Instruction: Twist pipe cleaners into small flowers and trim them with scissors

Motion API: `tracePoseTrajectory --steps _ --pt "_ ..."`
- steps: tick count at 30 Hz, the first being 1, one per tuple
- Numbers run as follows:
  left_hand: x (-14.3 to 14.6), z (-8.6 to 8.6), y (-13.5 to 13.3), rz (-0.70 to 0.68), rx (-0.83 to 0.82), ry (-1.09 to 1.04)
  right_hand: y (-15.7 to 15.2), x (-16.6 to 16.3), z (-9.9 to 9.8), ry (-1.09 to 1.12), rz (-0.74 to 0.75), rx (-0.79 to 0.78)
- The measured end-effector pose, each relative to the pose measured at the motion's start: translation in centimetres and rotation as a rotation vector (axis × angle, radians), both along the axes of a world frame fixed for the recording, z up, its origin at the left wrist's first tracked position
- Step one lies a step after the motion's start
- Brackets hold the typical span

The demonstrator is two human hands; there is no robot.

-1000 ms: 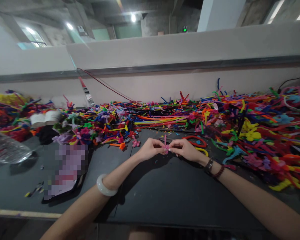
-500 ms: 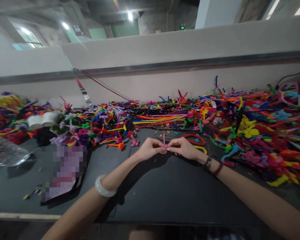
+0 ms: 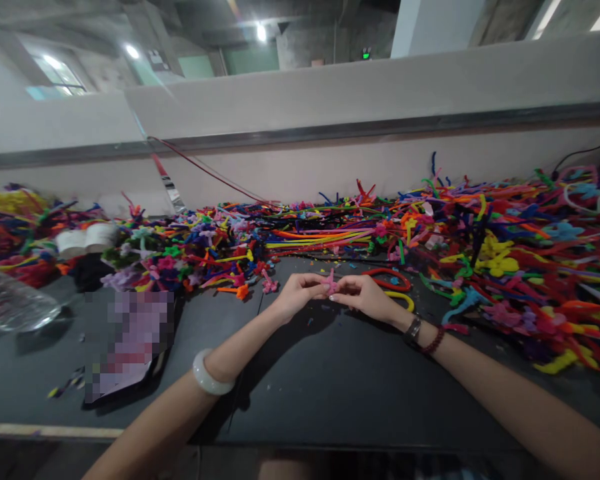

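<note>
Flower [image 3: 331, 285], seemingly, left hand [image 3: 297, 295], right hand [image 3: 367, 298] pinching

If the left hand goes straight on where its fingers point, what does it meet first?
The left hand meets the pink pipe-cleaner piece it pinches first; just beyond, probably the right hand.

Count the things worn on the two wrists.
3. A white bangle on the left wrist; a dark watch and a reddish bead bracelet side by side on the right wrist. Both forearms are bare, so none seems hidden.
</note>
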State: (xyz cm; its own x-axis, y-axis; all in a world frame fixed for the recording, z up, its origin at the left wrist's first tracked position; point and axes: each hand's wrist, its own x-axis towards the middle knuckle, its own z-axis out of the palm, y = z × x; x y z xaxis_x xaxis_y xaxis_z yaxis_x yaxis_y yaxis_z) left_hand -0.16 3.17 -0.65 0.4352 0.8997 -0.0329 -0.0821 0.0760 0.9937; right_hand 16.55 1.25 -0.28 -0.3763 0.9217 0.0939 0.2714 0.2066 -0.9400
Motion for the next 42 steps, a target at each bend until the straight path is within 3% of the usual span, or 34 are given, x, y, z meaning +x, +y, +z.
tracePoseTrajectory --steps 5,10,15,21,28,42 --pt "0.4 0.1 -0.4 0.044 0.006 -0.045 0.0 0.0 0.2 -0.013 -0.044 0.013" --pt "0.7 0.2 -0.5 0.100 0.120 0.088 0.1 0.1 -0.1 -0.020 -0.055 0.040" --pt "0.7 0.3 -0.5 0.066 0.193 0.180 0.0 0.1 -0.4 -0.050 -0.017 0.078" --pt "0.6 0.3 -0.4 0.072 0.116 0.115 0.1 0.1 -0.4 -0.056 -0.031 0.088" --pt "0.1 0.0 0.2 0.023 -0.130 -0.189 0.4 0.2 -0.2 -0.016 -0.059 0.038" --pt "-0.2 -0.2 0.6 0.068 -0.076 -0.131 0.5 0.3 0.3 0.024 -0.068 -0.018"
